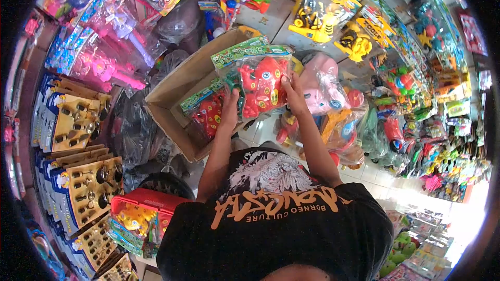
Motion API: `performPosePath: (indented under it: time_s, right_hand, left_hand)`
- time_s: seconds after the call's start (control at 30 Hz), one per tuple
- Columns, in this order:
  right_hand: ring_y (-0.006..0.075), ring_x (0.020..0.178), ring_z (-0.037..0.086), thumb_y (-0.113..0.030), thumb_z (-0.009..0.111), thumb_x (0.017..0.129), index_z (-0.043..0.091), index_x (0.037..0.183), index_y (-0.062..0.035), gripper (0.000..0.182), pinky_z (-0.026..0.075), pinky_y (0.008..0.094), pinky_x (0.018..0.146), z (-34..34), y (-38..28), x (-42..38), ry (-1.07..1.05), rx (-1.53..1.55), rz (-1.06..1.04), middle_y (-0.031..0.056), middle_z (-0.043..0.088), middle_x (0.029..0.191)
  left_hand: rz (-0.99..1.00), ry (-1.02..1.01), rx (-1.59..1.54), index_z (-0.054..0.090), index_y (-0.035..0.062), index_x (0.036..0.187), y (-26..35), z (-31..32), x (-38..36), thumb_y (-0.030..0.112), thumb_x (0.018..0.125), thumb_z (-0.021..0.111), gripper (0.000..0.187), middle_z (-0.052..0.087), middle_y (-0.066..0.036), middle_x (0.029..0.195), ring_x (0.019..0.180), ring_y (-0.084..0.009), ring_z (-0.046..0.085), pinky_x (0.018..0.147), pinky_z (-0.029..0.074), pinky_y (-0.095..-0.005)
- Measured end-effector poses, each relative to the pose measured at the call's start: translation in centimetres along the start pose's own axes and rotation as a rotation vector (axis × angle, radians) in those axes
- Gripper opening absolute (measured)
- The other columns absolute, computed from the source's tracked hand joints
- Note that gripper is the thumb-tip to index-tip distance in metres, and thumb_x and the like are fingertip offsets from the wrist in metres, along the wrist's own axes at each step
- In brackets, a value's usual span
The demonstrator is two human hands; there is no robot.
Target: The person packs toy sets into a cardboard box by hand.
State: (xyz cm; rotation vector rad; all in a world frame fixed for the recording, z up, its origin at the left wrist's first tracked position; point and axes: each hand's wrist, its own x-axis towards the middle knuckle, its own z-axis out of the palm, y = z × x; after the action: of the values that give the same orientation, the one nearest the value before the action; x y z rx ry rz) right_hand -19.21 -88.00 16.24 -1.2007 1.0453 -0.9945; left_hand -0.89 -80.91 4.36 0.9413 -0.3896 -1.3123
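Observation:
A red spotted toy in a clear plastic bag (264, 86), with a green printed header card, is held between my two hands over the right side of an open cardboard box. My left hand (229, 112) presses against its left edge, fingers partly hidden. Along the right edge my right hand (294, 96) grips the bag. Another bagged red spotted toy (208, 117) lies inside the cardboard box (169, 88), left of my left hand. A further green header card (229, 58) shows behind the held bag.
Bagged pink toys (323, 86) lie right of the box. Carded sets (94, 182) hang at left, near a red basket (151, 200) holding a yellow toy. Yellow toy vehicles (317, 23) in bags lie ahead. Many bagged toys crowd the right side.

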Motion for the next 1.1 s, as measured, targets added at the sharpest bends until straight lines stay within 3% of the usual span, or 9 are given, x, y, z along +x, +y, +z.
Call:
performPosePath:
  time_s: [0.1, 0.17, 0.3, 0.57, 0.67, 0.7, 0.73, 0.8, 1.1]
  right_hand:
    - [0.0136, 0.103, 0.048, -0.03, 0.055, 0.09, 0.037, 0.122, -0.0075, 0.044, 0.04, 0.0297, 0.091, 1.4, -0.5, 1.0, -0.183, -0.06, -0.012, 0.0068, 0.049, 0.117]
    - [0.0138, 0.105, 0.047, -0.032, 0.056, 0.089, 0.036, 0.123, -0.0079, 0.045, 0.039, 0.03, 0.091, 1.6, 0.7, 2.5, -0.232, -0.092, 0.017, 0.0066, 0.048, 0.117]
    - [0.0151, 0.109, 0.043, -0.037, 0.057, 0.088, 0.034, 0.122, -0.0084, 0.05, 0.036, 0.0315, 0.093, 2.7, 2.6, 5.7, -0.382, -0.097, 0.129, 0.0068, 0.047, 0.116]
    - [0.0156, 0.102, 0.049, -0.038, 0.065, 0.082, 0.037, 0.115, -0.0063, 0.053, 0.041, 0.0313, 0.088, 3.9, 7.3, 10.2, -0.399, -0.199, 0.305, 0.0095, 0.051, 0.108]
    - [0.0132, 0.093, 0.049, -0.04, 0.064, 0.083, 0.037, 0.114, -0.0078, 0.052, 0.043, 0.0282, 0.082, 3.1, 10.3, 12.2, -0.453, -0.268, 0.364, 0.0054, 0.049, 0.104]
    - [0.0136, 0.091, 0.05, -0.041, 0.065, 0.081, 0.038, 0.113, -0.0074, 0.054, 0.043, 0.0281, 0.081, 2.5, 11.7, 12.8, -0.459, -0.373, 0.307, 0.0055, 0.049, 0.101]
    - [0.014, 0.089, 0.05, -0.042, 0.066, 0.08, 0.038, 0.113, -0.0069, 0.056, 0.043, 0.028, 0.079, 2.5, 11.7, 13.1, -0.461, -0.476, 0.246, 0.0056, 0.049, 0.099]
    - [0.0141, 0.09, 0.049, -0.045, 0.068, 0.077, 0.038, 0.113, -0.0064, 0.061, 0.043, 0.0276, 0.08, 2.4, 11.2, 13.4, -0.499, -0.508, 0.327, 0.0058, 0.048, 0.098]
    - [0.0233, 0.11, 0.042, -0.062, 0.071, 0.061, 0.034, 0.119, -0.005, 0.089, 0.032, 0.0341, 0.097, 1.5, 12.5, 13.7, -0.609, -0.79, 0.481, 0.0134, 0.044, 0.115]
  left_hand:
    - [-0.014, -0.057, 0.104, 0.016, 0.0083, 0.143, -1.5, -3.5, 0.9, 0.049, 0.084, 0.056, 0.082, 0.028, -0.008, 0.142, 0.128, -0.0201, 0.031, 0.103, 0.032, -0.0352]
    - [0.203, -0.169, 0.045, 0.006, 0.0099, 0.144, 2.0, -1.2, -0.2, 0.05, 0.081, 0.06, 0.092, 0.027, -0.008, 0.142, 0.128, -0.023, 0.031, 0.103, 0.032, -0.0359]
    - [0.115, -0.122, 0.104, 0.004, 0.0058, 0.143, 2.7, -2.6, 0.9, 0.065, 0.069, 0.063, 0.112, 0.023, -0.011, 0.143, 0.132, -0.0243, 0.023, 0.107, 0.02, -0.0351]
    - [-0.127, 0.033, 0.413, 0.022, 0.0042, 0.14, 3.0, -4.7, 3.8, 0.058, 0.075, 0.061, 0.093, 0.035, -0.017, 0.137, 0.128, -0.0246, 0.032, 0.105, 0.024, -0.0334]
    - [-0.248, -0.077, 0.429, 0.025, 0.0044, 0.139, -4.2, -10.5, 8.1, 0.059, 0.075, 0.059, 0.091, 0.036, -0.017, 0.137, 0.127, -0.0271, 0.034, 0.106, 0.024, -0.0328]
    - [-0.244, 0.01, 0.422, 0.036, 0.006, 0.131, -6.1, -11.1, 8.4, 0.058, 0.073, 0.06, 0.082, 0.044, -0.014, 0.128, 0.115, -0.0272, 0.045, 0.099, 0.034, -0.0373]
    - [-0.24, 0.019, 0.418, 0.036, 0.006, 0.131, -4.8, -9.9, 7.7, 0.058, 0.073, 0.06, 0.082, 0.044, -0.014, 0.128, 0.115, -0.0272, 0.045, 0.099, 0.034, -0.0373]
    - [-0.524, 0.046, 0.33, 0.055, 0.0107, 0.115, -2.9, -8.1, 6.3, 0.049, 0.08, 0.057, 0.052, 0.059, -0.005, 0.107, 0.099, -0.0199, 0.054, 0.086, 0.043, -0.0382]
    - [-0.652, 0.053, 0.306, 0.052, 0.0148, 0.112, -3.1, -7.6, 5.3, 0.046, 0.078, 0.058, 0.047, 0.055, -0.004, 0.106, 0.098, -0.0198, 0.052, 0.082, 0.044, -0.0402]
